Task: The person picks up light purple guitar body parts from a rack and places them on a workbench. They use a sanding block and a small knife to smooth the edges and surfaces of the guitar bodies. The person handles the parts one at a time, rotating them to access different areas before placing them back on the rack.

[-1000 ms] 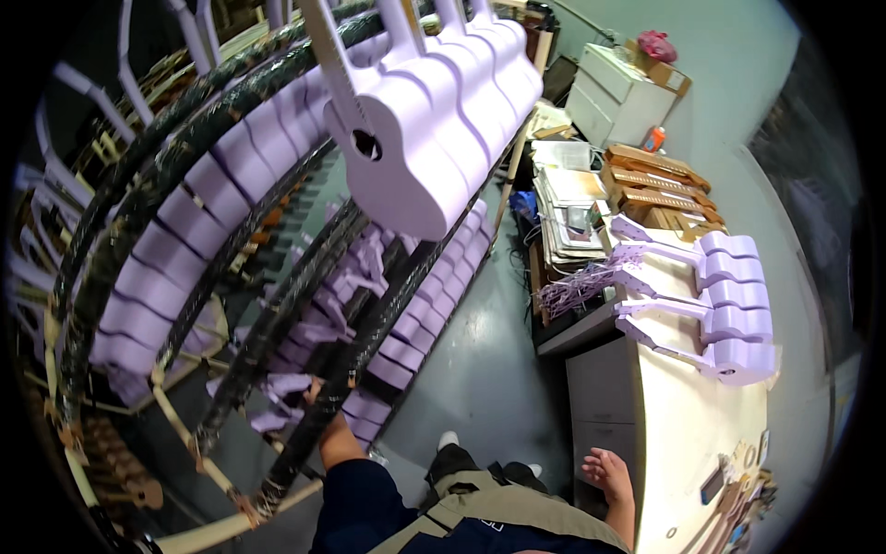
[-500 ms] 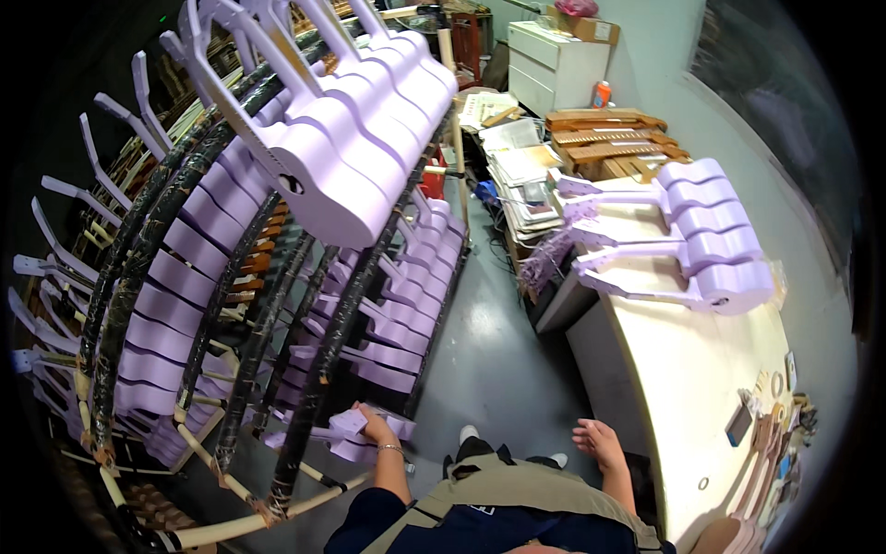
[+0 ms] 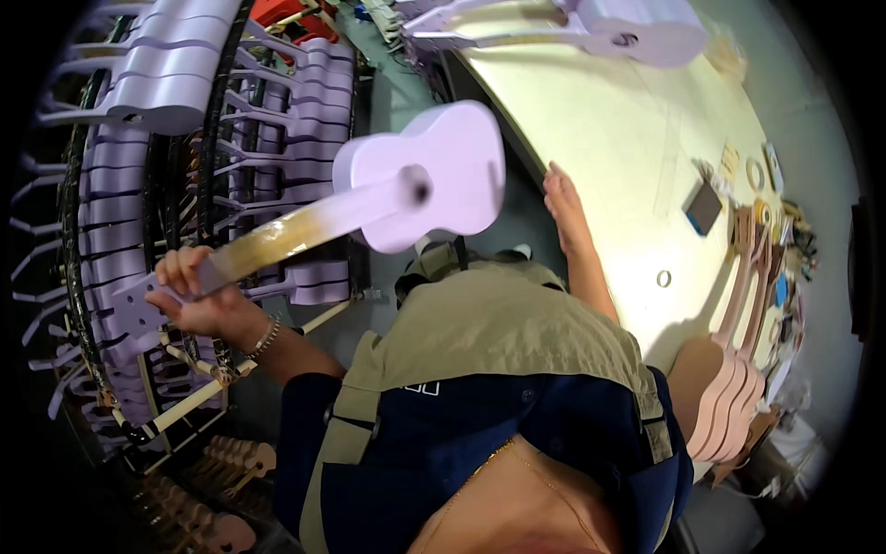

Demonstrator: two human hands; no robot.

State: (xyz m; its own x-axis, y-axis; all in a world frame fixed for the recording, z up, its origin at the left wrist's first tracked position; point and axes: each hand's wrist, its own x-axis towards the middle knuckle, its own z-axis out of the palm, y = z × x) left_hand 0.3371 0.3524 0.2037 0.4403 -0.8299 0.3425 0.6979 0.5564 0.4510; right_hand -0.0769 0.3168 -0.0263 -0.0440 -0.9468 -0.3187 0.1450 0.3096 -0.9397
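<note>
A lavender ukulele (image 3: 461,185) hangs in the air in front of my body, its round sound hole facing up. My left hand (image 3: 208,300) is closed around its headstock at the left. The ukulele's body points to the upper right, and a yellowish-brown strip runs along its neck. My right hand (image 3: 565,208) holds nothing. Its fingers are stretched out beside the edge of the cream-coloured table (image 3: 600,175), apart from the ukulele.
On the left, a rack with black-wrapped bars (image 3: 217,120) carries rows of lavender ukuleles (image 3: 318,102). More lavender ukuleles (image 3: 646,28) lie at the table's far end. A dark block (image 3: 703,210), a small ring (image 3: 664,278) and unpainted wooden ukuleles (image 3: 706,388) are on the right.
My left hand has brought the ukulele up from low beside the rack, into full view. The view has swung, so the rack and table sit higher. My right hand stays free.
</note>
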